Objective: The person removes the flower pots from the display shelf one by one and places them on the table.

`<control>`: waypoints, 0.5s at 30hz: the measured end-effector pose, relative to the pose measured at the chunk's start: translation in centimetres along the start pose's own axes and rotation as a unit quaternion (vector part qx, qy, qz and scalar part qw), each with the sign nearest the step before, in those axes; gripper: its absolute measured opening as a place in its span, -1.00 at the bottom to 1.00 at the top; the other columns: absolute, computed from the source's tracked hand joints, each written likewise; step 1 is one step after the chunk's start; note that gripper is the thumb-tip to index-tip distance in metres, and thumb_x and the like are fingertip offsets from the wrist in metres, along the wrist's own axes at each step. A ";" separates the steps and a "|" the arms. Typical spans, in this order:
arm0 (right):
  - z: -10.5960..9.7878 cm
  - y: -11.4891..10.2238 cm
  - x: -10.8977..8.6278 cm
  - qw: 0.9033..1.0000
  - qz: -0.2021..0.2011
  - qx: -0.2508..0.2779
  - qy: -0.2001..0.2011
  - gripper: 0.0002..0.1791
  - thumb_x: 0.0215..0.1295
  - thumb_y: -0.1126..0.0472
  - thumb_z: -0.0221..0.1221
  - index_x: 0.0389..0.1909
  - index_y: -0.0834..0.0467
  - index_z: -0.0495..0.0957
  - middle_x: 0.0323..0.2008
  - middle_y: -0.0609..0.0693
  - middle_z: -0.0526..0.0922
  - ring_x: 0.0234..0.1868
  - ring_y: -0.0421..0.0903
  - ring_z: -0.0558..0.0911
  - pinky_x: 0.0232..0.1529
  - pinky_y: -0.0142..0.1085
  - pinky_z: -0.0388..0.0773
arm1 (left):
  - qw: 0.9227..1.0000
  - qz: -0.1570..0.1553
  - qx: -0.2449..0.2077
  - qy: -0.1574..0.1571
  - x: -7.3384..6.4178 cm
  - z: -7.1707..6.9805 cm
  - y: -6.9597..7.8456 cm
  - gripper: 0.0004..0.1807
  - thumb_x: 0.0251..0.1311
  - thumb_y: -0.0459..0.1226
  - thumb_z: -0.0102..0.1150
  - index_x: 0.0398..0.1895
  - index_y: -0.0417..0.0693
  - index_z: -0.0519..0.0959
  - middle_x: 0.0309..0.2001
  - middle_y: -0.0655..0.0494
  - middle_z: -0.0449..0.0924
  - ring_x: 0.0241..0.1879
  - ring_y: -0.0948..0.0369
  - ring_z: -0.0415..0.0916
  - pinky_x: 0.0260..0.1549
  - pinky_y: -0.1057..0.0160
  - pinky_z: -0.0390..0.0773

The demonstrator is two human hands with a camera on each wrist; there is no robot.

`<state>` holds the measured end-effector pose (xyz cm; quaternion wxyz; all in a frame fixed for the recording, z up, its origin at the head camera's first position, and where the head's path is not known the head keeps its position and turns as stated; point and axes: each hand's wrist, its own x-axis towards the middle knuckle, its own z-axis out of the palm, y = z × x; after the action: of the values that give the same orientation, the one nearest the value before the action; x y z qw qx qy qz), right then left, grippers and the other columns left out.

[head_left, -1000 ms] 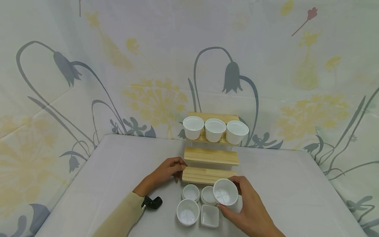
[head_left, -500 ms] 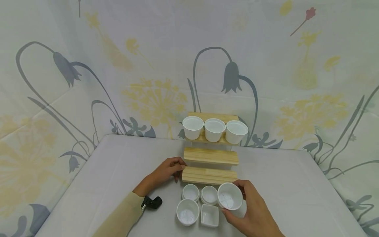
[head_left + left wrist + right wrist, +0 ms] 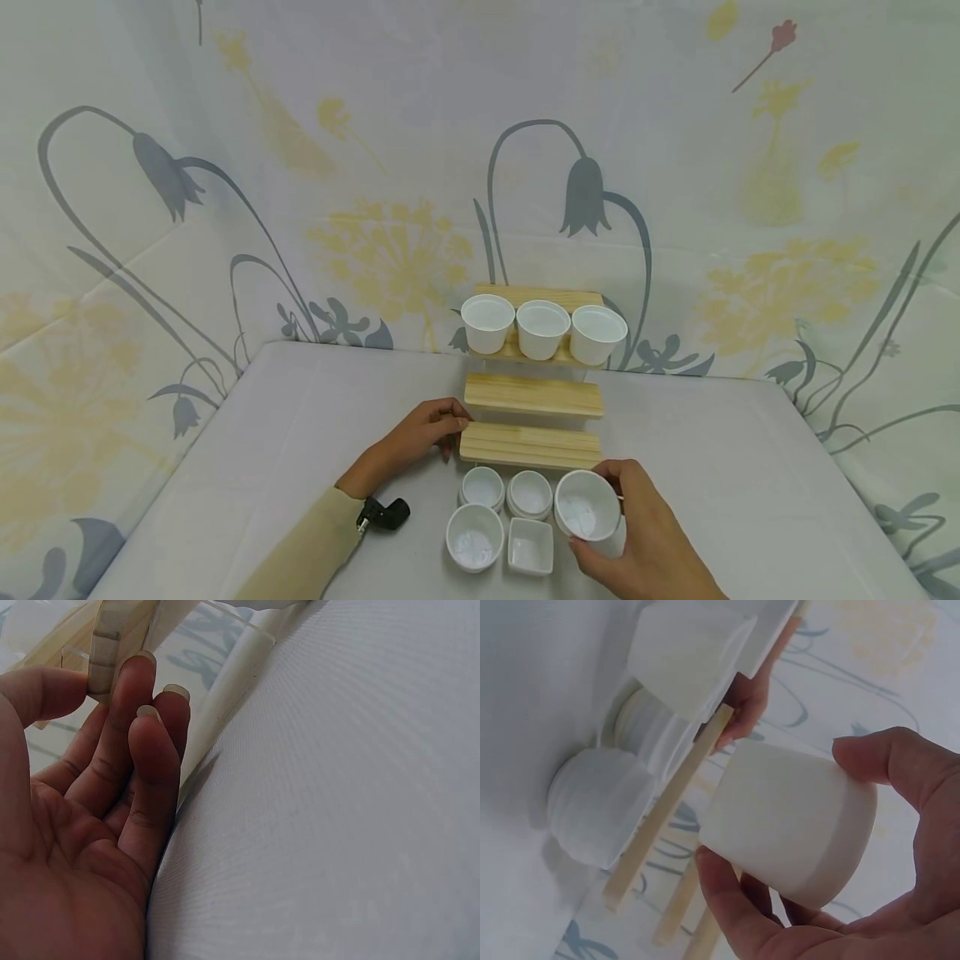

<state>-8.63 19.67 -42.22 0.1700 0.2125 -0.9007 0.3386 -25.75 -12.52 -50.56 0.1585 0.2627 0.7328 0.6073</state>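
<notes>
My right hand [image 3: 637, 533] grips a smooth white cup [image 3: 587, 506] between thumb and fingers, its open mouth facing up toward the head camera. In the right wrist view the cup [image 3: 791, 821] is held clear of the ribbed white pots [image 3: 600, 806]. At the left end of the lowest wooden shelf board [image 3: 530, 445], my left hand [image 3: 423, 433] pinches the board's end; the left wrist view has the thumb and a finger on either side of that wooden end [image 3: 106, 652]. Two small ribbed pots [image 3: 482, 488], another round cup [image 3: 476, 537] and a square dish [image 3: 531, 547] stand in front of the shelf.
Three white cups [image 3: 543, 329] stand in a row on the top tier [image 3: 517, 294]. A bare middle board [image 3: 534, 395] lies between the tiers. White cloth [image 3: 720, 467] covers the table, and a flower-printed curtain [image 3: 405, 150] hangs behind.
My right hand has moved the held cup a little to the right and toward me, uncovering more of the ribbed pot beside it. My left hand stays at the shelf's end.
</notes>
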 end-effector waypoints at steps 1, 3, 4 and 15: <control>-0.1 0.0 0.0 1.000 -0.001 -0.001 -0.002 -0.15 -0.23 0.26 0.68 0.11 0.14 0.41 -0.01 -0.19 0.53 -0.08 -0.28 0.60 -0.10 -0.28 0.70 | 1.000 0.000 -0.001 0.000 0.0 0.0 0.0 -0.74 0.57 -0.28 0.03 -0.02 -0.33 0.61 -0.39 0.08 0.63 -0.42 0.21 0.55 -0.44 0.26 0.64; -0.2 0.0 0.0 1.000 -0.004 -0.002 -0.004 -0.15 -0.24 0.25 0.69 0.11 0.14 0.42 -0.02 -0.19 0.52 -0.09 -0.29 0.60 -0.10 -0.28 0.69 | 1.000 0.000 -0.003 -0.001 0.0 0.0 0.0 -0.74 0.57 -0.27 0.03 -0.01 -0.32 0.61 -0.39 0.07 0.64 -0.42 0.21 0.56 -0.43 0.26 0.65; -0.3 0.0 -0.1 1.000 -0.006 -0.004 -0.004 -0.15 -0.24 0.25 0.69 0.11 0.13 0.42 -0.02 -0.20 0.52 -0.09 -0.29 0.60 -0.10 -0.29 0.69 | 1.000 -0.002 -0.003 0.000 0.0 0.0 0.0 -0.74 0.56 -0.27 0.03 -0.01 -0.31 0.62 -0.39 0.08 0.64 -0.42 0.21 0.56 -0.43 0.26 0.65; -1.0 0.1 -0.3 0.999 -0.004 -0.036 -0.016 -0.15 -0.22 0.13 0.74 0.12 0.10 0.48 -0.04 -0.22 0.56 -0.13 -0.31 0.59 -0.17 -0.28 0.66 | 1.000 -0.001 -0.003 0.000 0.0 0.0 -0.1 -0.76 0.55 -0.27 0.04 -0.02 -0.28 0.62 -0.41 0.08 0.64 -0.42 0.21 0.56 -0.44 0.25 0.65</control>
<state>-8.23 20.53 -41.70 0.1643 0.2157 -0.9139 0.3022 -25.79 -12.56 -50.62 0.1602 0.2613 0.7315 0.6091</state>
